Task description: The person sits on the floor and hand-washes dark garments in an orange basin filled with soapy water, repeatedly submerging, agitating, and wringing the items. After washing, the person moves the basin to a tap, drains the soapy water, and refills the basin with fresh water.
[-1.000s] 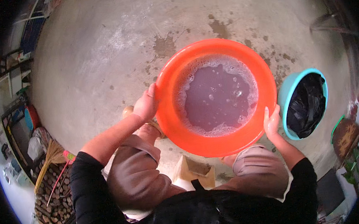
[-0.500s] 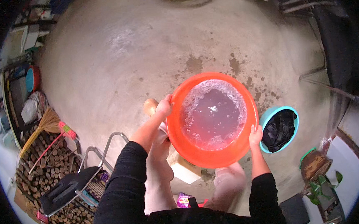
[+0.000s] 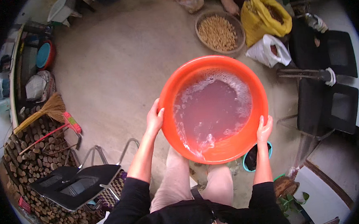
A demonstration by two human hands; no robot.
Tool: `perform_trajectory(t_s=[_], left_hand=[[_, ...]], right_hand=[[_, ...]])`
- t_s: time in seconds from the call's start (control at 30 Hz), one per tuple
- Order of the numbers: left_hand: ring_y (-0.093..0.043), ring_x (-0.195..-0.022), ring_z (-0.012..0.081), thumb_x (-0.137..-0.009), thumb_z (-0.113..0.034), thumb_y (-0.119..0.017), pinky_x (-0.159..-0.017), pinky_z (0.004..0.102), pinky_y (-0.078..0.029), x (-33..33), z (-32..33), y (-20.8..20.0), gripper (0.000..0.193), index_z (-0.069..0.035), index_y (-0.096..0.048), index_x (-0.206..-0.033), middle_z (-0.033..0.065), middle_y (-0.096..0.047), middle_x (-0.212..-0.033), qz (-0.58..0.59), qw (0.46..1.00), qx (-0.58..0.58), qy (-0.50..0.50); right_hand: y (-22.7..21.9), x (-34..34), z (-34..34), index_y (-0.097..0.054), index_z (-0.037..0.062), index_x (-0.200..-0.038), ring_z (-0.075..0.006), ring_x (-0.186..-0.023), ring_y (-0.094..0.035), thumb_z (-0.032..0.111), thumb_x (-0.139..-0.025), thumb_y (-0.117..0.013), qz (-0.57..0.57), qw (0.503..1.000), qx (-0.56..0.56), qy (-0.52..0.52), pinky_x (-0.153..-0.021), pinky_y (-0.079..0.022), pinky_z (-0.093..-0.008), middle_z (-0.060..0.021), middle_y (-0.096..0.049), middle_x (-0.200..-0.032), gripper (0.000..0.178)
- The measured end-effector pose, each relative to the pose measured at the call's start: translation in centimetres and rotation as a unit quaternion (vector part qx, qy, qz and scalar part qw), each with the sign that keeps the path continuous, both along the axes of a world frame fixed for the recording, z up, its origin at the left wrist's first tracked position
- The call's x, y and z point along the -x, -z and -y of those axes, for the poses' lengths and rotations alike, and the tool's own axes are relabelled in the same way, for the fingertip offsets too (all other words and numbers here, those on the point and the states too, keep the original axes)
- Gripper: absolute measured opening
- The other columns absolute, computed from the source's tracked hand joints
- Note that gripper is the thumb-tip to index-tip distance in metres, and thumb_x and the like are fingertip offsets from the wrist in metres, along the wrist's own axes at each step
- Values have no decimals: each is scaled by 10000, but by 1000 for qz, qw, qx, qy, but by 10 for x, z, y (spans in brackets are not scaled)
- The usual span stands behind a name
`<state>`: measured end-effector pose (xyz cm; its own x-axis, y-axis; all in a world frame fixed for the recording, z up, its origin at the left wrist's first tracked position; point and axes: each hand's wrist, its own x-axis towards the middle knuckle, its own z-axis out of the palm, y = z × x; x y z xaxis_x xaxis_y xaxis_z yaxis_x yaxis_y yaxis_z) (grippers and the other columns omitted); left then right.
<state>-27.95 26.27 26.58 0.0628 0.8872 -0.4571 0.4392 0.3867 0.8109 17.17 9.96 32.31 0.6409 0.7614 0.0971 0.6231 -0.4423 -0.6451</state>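
Note:
A big orange basin (image 3: 221, 153) is held up in front of my legs, with foamy, cloudy water (image 3: 214, 108) in it. My left hand (image 3: 155, 116) grips its left rim, fingers tucked partly out of sight under the edge. On the right rim my right hand (image 3: 264, 129) is closed with the thumb side up. Water runs highest along the near left wall, where it ripples and splashes. Below my right hand, a turquoise bin (image 3: 269, 149) with a black liner stands on the floor, partly covered by the basin and forearm.
Beyond the basin are a round tray of peanut-like pods (image 3: 218, 33), a yellow sack (image 3: 260, 18) and a white bag (image 3: 268, 51). Black chairs (image 3: 322, 99) line the right; another black chair (image 3: 85, 183), stacked firewood (image 3: 38, 161) and a broom (image 3: 50, 111) are left. A person's bare foot (image 3: 228, 2) shows at the back.
The basin has come up closer, held by both hands, and its water has sloshed toward the near left. My view has shifted, bringing the sacks and chairs into sight; my legs look straighter.

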Motion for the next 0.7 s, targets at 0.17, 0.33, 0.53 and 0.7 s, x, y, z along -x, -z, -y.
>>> perform_trajectory(t_s=[0.17,0.33,0.53,0.7], left_hand=[[-573,-1215,193,-975,-68,-562,-1023,328,-454,104,-49,-86,490,-35,-445,-1450,119,-603,-1339,27,994,-42,-96],[-585,-1175,188,-1002,-78,-534,-983,315,-481,223,-48,-161,488,-50,-416,-1474,120,-593,-1327,50,963,12,-265],[-632,-1092,191,-1007,-75,-524,-905,317,-522,326,-11,-223,469,-62,-435,-1467,106,-616,-1287,79,914,-30,-398],[-651,-1043,184,-966,-15,-530,-905,311,-512,401,31,-245,403,-27,-550,-1368,101,-661,-1216,30,859,-29,-511]], right_hand=[[-73,68,-142,-596,-15,-1133,-182,-965,-614,143,-965,-630,-152,983,-77,-69,-878,-483,-323,-104,-658,-1019,233],[-102,172,-267,-612,14,-1049,-174,-894,-632,146,-907,-700,-222,949,-110,-194,-820,-502,-323,-98,-670,-969,213],[-140,315,-396,-596,13,-1024,-253,-880,-650,207,-904,-688,-261,907,-25,-330,-799,-504,-368,-161,-664,-937,246],[-166,445,-462,-600,17,-1036,-323,-910,-671,232,-895,-682,-275,848,52,-450,-816,-517,-408,-181,-682,-961,269]])
